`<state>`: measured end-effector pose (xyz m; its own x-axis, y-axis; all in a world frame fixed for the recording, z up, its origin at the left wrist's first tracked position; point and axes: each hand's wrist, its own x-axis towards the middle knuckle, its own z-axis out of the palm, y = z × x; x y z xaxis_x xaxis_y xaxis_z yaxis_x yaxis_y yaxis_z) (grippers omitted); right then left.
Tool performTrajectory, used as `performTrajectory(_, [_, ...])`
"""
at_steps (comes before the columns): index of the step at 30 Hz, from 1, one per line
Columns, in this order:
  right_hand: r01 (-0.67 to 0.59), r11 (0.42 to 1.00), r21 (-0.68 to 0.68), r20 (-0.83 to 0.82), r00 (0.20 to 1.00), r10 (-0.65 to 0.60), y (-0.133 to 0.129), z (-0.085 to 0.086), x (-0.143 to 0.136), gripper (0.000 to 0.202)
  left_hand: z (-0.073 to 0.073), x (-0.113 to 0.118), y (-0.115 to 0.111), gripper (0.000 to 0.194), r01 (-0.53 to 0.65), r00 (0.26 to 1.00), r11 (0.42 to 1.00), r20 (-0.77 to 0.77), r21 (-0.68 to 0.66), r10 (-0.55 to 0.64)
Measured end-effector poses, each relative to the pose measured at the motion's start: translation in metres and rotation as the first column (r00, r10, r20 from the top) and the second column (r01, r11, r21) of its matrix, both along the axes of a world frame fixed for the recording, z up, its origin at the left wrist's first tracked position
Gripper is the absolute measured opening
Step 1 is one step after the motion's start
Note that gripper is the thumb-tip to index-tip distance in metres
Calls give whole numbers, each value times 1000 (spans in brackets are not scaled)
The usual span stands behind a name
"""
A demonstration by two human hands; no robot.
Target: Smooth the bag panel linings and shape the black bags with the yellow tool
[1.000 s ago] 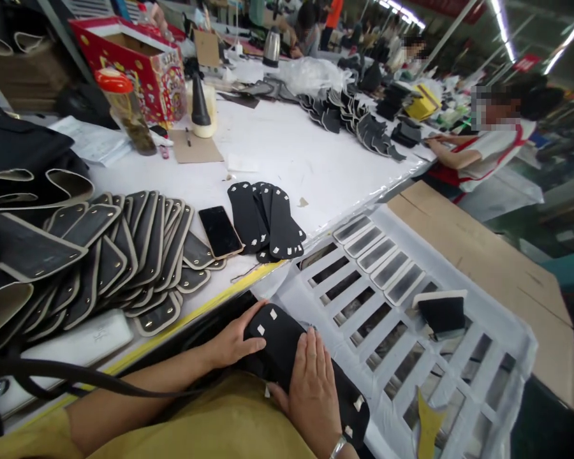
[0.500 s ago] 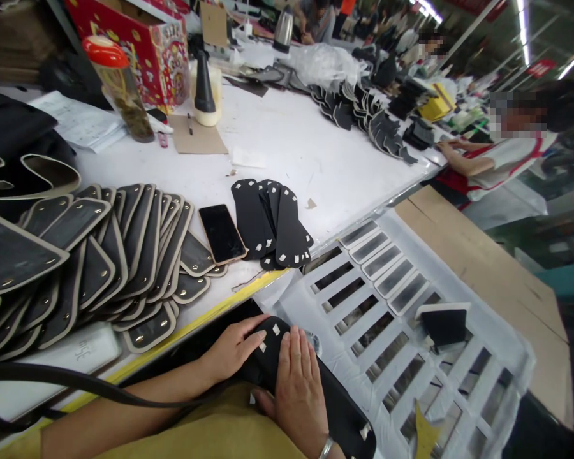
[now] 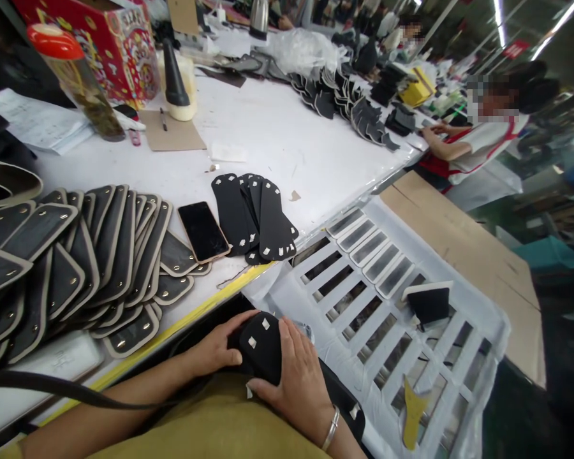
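On the near side of the white table (image 3: pixel 277 146), the long black round-ended panel (image 3: pixel 266 358) probably sits steadiest with the left hand (image 3: pixel 221 344) fingers holding its far end, the right hand (image 3: pixel 303 373) fingers clasping crosswise.

We see a plain mustard-yellow top (image 3: pixel 210 417) on the person at work, its sleeve stopping short of a bare left forearm (image 3: pixel 138 392). At the right wrist, we spot a slim, shiny silver-toned bangle (image 3: pixel 331 427), ungloved fingers (image 3: pixel 296 347) beyond.

The held panel (image 3: pixel 264 358) looks matt (smooth, too); the phone (image 3: pixel 203 232), glossy.
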<state>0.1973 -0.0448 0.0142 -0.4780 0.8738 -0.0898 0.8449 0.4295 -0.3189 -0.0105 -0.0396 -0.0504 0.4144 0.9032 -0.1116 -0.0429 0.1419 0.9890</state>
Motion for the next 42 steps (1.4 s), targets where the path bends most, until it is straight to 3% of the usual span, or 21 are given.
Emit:
performTrajectory(2, [23, 1000, -4, -15, 1000, -23, 5, 0, -6, 89, -2, 0, -1, 109, 26, 998, 999, -62, 37, -23])
performTrajectory(8, [111, 993, -42, -36, 993, -113, 15, 3, -24, 71, -3, 2, 4, 101, 53, 990, 997, -135, 60, -45])
performTrajectory(15, [118, 989, -85, -11, 993, -119, 17, 8, -26, 68, 2, -5, 2, 103, 70, 997, 997, -40, 22, -69])
performTrajectory(17, [114, 989, -91, -11, 993, -115, 17, 9, -26, 65, 2, -8, 3, 94, 64, 995, 997, 73, -48, -60])
performTrajectory(20, [104, 990, -99, 1, 995, -104, 19, 9, -27, 63, -3, -8, 4, 66, 1, 970, 980, 237, -200, 48])
performTrajectory(23, [88, 989, -121, 31, 996, -85, 22, 10, -28, 67, -8, -6, 4, 53, -66, 953, 958, 267, -279, 143])
performTrajectory(25, [80, 990, -118, 35, 996, -76, 24, 10, -29, 76, -7, -6, 4, 50, -72, 959, 955, 244, -289, 147])
performTrajectory(28, [74, 991, -113, 24, 997, -72, 26, 8, -30, 80, -4, -8, 5, 59, 1, 962, 962, 262, -271, 73])
performTrajectory(31, [82, 986, -142, 25, 997, -80, 29, 9, -31, 70, 0, -11, 6, 78, 71, 957, 972, 290, -224, -4])
performTrajectory(33, [91, 982, -166, 27, 996, -87, 31, 11, -32, 65, 1, -12, 7, 83, 63, 977, 982, 213, -176, -25])
performTrajectory(38, [94, 963, -252, 9, 995, -95, 36, 13, -26, 70, 14, -11, 10, 78, 31, 987, 1000, -159, -1, -30])
performTrajectory(42, [86, 955, -282, -33, 994, -100, 36, 11, -16, 84, 30, -8, 16, 53, -14, 952, 994, -303, 108, 46])
